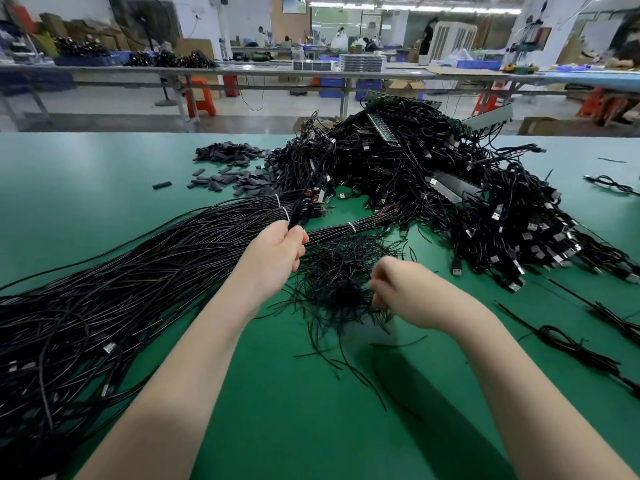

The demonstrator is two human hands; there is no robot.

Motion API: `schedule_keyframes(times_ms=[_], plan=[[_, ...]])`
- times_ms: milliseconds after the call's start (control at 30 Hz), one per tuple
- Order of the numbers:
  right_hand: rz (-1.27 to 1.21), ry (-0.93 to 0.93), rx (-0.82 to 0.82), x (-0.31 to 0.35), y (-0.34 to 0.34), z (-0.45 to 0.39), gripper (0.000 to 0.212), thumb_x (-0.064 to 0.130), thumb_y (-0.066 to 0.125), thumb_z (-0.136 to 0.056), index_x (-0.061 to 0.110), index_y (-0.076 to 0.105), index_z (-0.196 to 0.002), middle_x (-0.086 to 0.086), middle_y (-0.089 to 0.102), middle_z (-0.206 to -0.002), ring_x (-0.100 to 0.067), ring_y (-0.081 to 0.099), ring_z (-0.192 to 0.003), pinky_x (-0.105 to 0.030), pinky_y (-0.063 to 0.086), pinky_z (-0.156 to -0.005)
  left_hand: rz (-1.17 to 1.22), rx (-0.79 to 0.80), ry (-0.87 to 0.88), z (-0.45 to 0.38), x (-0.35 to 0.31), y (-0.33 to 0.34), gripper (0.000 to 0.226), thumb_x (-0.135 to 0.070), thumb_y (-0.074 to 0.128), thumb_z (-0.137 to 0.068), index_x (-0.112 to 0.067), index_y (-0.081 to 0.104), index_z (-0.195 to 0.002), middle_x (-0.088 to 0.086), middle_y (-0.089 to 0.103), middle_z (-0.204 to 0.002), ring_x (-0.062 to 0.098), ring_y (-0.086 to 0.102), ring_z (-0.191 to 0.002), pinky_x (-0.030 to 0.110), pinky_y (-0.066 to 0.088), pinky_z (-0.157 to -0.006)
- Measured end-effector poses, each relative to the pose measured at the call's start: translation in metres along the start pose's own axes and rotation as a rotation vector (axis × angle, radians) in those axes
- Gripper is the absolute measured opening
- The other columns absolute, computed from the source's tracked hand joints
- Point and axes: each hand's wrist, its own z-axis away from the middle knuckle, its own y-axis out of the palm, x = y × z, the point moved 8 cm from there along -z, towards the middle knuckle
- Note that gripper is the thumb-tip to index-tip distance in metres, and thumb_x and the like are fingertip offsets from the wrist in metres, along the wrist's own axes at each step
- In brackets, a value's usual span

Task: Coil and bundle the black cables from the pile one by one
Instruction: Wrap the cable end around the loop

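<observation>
From the head view, the left hand (280,245) is up off the green worktop (104,188), its grip clenched round a small coiled cable (300,213) that sticks up and away out of the fist, long axis running away from the person. So the coil sits right above that grip, already looped, and to my eye it wants a tie next.

The heap of short ties (341,271) lies just to the right of the left hand and directly under the right hand (403,292). That is the relation everything turns on: the right hand is the nearer one to the ties, the coil waits a short way up and to the left of them. The right hand hangs over the heap with the wrist bent down and fingers curled inward; it is blurred, so whether its grip has pinched a tie I cannot tell.

Left of the left hand, a long sheaf of straight cables (121,271) stretches along the worktop. Beyond the ties heap rises the big tangled pile (450,174).
</observation>
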Motion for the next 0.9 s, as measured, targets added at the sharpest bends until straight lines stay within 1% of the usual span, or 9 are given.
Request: schedule_keyframes(times_ms=[100, 167, 233, 300, 400, 533, 633, 767, 900], plan=[[-0.127, -0.16, -0.224, 0.018, -0.018, 0.003, 0.011, 0.022, 0.044, -0.101, 0.021, 0.048, -0.091, 0.009, 0.062, -0.072, -0.006, 0.057, -0.064, -0.021, 0.041, -0.058, -0.158, 0.048, 0.046, 0.004, -0.005, 0.009, 0.026, -0.028, 0.038, -0.102, -0.022, 0.055, -0.083, -0.006, 0.05, -0.072, 0.013, 0.047, -0.068, 0.041, 0.046, -0.071], [-0.117, -0.225, -0.287, 0.028, -0.02, 0.005, 0.009, 0.019, 0.045, -0.101, 0.024, 0.051, -0.097, 0.014, 0.057, -0.072, 0.001, 0.052, -0.064, -0.016, 0.038, -0.058, -0.22, 0.064, 0.054, 0.007, -0.006, 0.014, 0.026, -0.03, 0.038, -0.102, -0.025, 0.055, -0.083, -0.005, 0.052, -0.073, 0.014, 0.047, -0.068, 0.047, 0.049, -0.076], [-0.108, -0.255, -0.283, 0.033, -0.018, 0.005, 0.011, 0.017, 0.046, -0.1, 0.024, 0.054, -0.101, 0.014, 0.055, -0.073, 0.0, 0.051, -0.064, -0.017, 0.039, -0.058, -0.244, 0.079, 0.048, 0.008, -0.006, 0.018, 0.026, -0.031, 0.039, -0.101, -0.025, 0.054, -0.081, -0.004, 0.052, -0.072, 0.015, 0.047, -0.066, 0.047, 0.049, -0.074], [-0.11, -0.275, -0.27, 0.037, -0.018, 0.008, 0.006, 0.017, 0.046, -0.1, 0.021, 0.05, -0.1, 0.007, 0.058, -0.073, -0.008, 0.053, -0.062, -0.026, 0.043, -0.059, -0.31, 0.087, 0.059, 0.009, -0.006, 0.021, 0.025, -0.032, 0.041, -0.1, -0.024, 0.053, -0.079, -0.003, 0.052, -0.069, 0.015, 0.045, -0.061, 0.039, 0.044, -0.062], [-0.111, -0.333, -0.296, 0.046, -0.022, 0.014, 0.008, 0.016, 0.048, -0.099, 0.02, 0.043, -0.094, 0.002, 0.056, -0.068, -0.008, 0.044, -0.054, -0.026, 0.038, -0.053, -0.48, 0.063, 0.11, 0.013, -0.01, 0.026, 0.027, -0.033, 0.044, -0.098, -0.021, 0.049, -0.075, -0.006, 0.053, -0.065, 0.015, 0.047, -0.057, 0.031, 0.034, -0.054], [-0.032, -0.308, -0.301, 0.048, -0.023, 0.016, 0.005, 0.018, 0.045, -0.1, 0.018, 0.04, -0.097, -0.004, 0.058, -0.073, -0.021, 0.049, -0.059, -0.043, 0.046, -0.059, -0.583, 0.105, 0.159, 0.019, -0.015, 0.038, 0.033, -0.033, 0.045, -0.1, -0.021, 0.042, -0.069, -0.002, 0.053, -0.065, 0.019, 0.049, -0.058, 0.031, 0.03, -0.049], [-0.011, -0.295, -0.317, 0.047, -0.024, 0.016, 0.004, 0.018, 0.044, -0.1, 0.017, 0.041, -0.098, -0.005, 0.06, -0.076, -0.026, 0.052, -0.063, -0.047, 0.047, -0.062, -0.631, 0.118, 0.172, 0.021, -0.018, 0.041, 0.031, -0.034, 0.045, -0.101, -0.017, 0.045, -0.075, 0.001, 0.055, -0.068, 0.021, 0.052, -0.061, 0.031, 0.03, -0.049], [-0.038, -0.308, -0.332, 0.05, -0.024, 0.018, 0.005, 0.019, 0.044, -0.1, 0.018, 0.041, -0.096, -0.006, 0.061, -0.075, -0.028, 0.053, -0.066, -0.047, 0.047, -0.063, -0.797, 0.102, 0.247, 0.022, -0.023, 0.045, 0.035, -0.032, 0.042, -0.102, -0.019, 0.033, -0.07, -0.005, 0.044, -0.066, 0.024, 0.047, -0.065, 0.032, 0.027, -0.051], [-0.056, -0.267, -0.327, 0.046, -0.027, 0.018, 0.005, 0.023, 0.054, -0.096, 0.022, 0.049, -0.096, 0.003, 0.064, -0.075, -0.015, 0.051, -0.06, -0.037, 0.046, -0.06, -0.979, 0.087, 0.317, 0.022, -0.021, 0.049, 0.023, -0.029, 0.035, -0.103, -0.021, 0.036, -0.082, -0.008, 0.04, -0.072, 0.027, 0.054, -0.079, 0.033, 0.031, -0.066]])
